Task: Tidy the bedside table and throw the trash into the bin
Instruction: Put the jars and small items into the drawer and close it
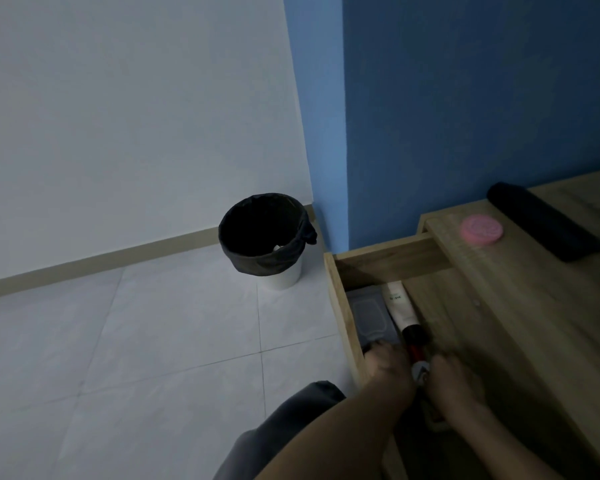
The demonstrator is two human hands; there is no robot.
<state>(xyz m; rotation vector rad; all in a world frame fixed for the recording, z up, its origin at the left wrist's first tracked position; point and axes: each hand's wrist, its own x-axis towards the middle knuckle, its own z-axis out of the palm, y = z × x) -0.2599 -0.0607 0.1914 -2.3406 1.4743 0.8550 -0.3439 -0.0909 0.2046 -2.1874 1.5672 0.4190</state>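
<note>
Dim open drawer (340, 299) blurs both hands' (392, 367) grip on small items.

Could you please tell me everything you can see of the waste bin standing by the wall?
The waste bin is a small round tub, white and plastic-looking, lined with a dark bag folded over its rim and knotted on the right side. It stands upright on the pale tiled floor, close to the skirting board, left of the blue wall corner. Something pale shows inside, too dim to identify. Nothing else touches it.

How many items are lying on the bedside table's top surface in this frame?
2: a round pink case near the back edge by the blue wall, and a long black object just right of it. More may lie beyond the frame's right edge.
</note>
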